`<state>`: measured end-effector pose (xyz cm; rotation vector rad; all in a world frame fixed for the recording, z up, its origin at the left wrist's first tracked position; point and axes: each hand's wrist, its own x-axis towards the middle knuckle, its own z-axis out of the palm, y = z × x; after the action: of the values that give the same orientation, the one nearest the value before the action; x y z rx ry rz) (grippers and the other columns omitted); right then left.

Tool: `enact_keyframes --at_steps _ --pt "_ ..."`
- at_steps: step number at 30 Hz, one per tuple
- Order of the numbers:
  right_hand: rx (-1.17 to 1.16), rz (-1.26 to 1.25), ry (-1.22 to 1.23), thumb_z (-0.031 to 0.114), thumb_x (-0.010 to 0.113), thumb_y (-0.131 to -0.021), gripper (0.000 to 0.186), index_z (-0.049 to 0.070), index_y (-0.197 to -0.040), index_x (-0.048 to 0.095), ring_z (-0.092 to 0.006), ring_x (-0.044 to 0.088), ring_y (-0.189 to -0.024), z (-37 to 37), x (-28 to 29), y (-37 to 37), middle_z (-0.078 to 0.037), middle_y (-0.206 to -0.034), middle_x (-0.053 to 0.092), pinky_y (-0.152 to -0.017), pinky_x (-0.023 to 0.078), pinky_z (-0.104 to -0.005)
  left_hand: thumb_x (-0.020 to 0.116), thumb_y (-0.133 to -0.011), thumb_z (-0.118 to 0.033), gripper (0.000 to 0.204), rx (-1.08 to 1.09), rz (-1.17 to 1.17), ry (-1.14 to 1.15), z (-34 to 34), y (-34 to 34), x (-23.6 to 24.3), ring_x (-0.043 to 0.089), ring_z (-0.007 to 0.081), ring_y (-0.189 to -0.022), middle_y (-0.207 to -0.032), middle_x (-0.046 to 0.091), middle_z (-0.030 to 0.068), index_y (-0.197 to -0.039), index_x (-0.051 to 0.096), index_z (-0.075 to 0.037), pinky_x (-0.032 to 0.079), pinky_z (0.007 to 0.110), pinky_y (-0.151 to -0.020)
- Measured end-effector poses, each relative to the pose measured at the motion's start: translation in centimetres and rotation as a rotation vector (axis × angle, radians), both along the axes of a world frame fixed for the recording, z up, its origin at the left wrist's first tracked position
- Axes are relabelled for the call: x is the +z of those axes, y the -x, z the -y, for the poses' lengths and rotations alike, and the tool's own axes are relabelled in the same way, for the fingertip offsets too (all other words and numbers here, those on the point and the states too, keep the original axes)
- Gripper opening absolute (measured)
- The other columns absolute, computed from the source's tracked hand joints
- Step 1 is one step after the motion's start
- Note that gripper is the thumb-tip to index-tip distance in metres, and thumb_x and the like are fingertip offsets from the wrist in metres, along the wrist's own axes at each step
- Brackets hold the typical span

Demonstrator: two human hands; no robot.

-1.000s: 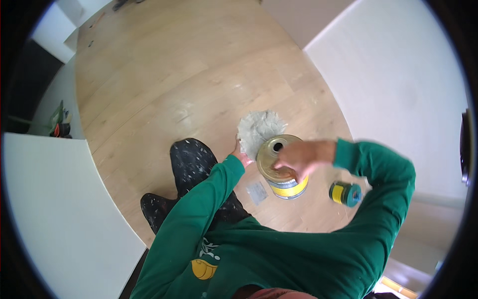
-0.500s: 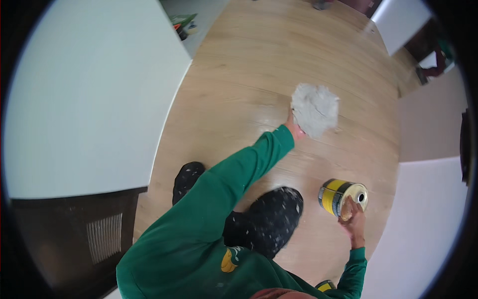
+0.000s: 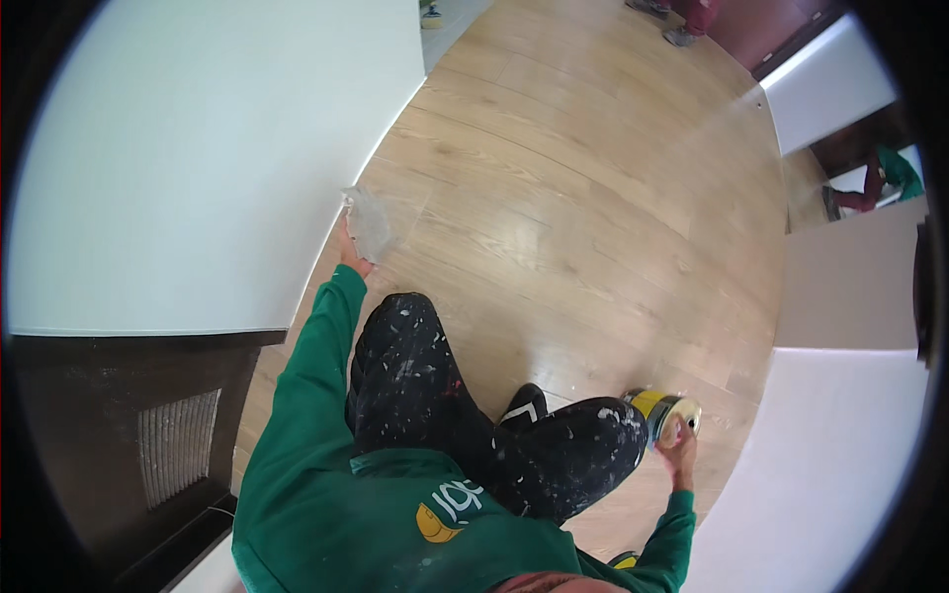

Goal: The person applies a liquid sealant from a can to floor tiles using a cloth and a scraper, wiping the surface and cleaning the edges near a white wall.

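My left hand (image 3: 349, 252) is closed on a pale grey rag (image 3: 370, 223) with ragged edges. It holds the rag low by the foot of the white wall on the left, where wall meets floor. Over on the right, my right hand (image 3: 677, 457) grips a metal can (image 3: 647, 402) with a yellow and black label. The can is tilted, its round end with a dark hole facing me, beside my bent knee. A tan patch shows on that end near my fingers. My knee covers part of the can.
A white wall (image 3: 208, 178) with a dark lower unit and slatted vent (image 3: 178, 447) stands left. Another yellow-black can (image 3: 624, 560) shows beside my right sleeve. Far off stands a person in red trousers (image 3: 699, 14); a green-clad person (image 3: 898, 174) shows at right.
My left hand has carried the rag leftward, from above the middle floor to the wall's foot. The can stays in my right hand. The view has shifted, showing more of the far person.
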<state>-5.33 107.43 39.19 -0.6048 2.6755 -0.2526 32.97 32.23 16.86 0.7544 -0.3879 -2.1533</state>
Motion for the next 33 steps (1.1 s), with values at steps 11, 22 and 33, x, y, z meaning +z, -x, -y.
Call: enact_keyframes --at_steps 11,22,33 --pt "0.117 -0.198 -0.015 0.042 0.080 -0.082 0.084 0.008 -0.154 0.051 -0.0438 0.057 -0.118 -0.2 -1.7 -3.4 -0.022 -0.126 0.060 -0.102 0.048 -0.0553 0.058 -0.101 -0.062 0.081 -0.329 1.765 1.414 -0.9 0.7 -5.1 0.035 0.0409 -0.155 -0.166 0.041 0.0207 -0.162 0.043 -0.011 0.027 0.060 -0.125" --pt "-0.081 -0.454 -0.001 0.053 0.065 -0.099 0.083 0.003 -0.161 0.041 -0.0481 0.037 -0.149 3.8 -6.0 -5.8 -0.028 -0.162 0.038 -0.123 0.029 -0.0590 0.052 -0.102 -0.064 0.080 -0.274 1.866 1.613 2.3 25.4 -6.5 0.026 0.0460 -0.158 -0.166 0.039 0.0270 -0.163 0.043 -0.013 0.013 0.072 -0.124" --pt "-0.066 -0.504 -0.069 0.047 0.066 -0.099 0.079 0.003 -0.159 0.043 -0.0494 0.038 -0.149 7.0 -4.8 -6.1 -0.028 -0.161 0.041 -0.124 0.024 -0.0660 0.053 -0.100 -0.063 0.083 -0.873 0.857 2.179 -24.2 43.4 -4.1 0.017 0.0365 -0.163 -0.173 0.031 0.0189 -0.166 0.037 -0.016 0.010 0.068 -0.128"
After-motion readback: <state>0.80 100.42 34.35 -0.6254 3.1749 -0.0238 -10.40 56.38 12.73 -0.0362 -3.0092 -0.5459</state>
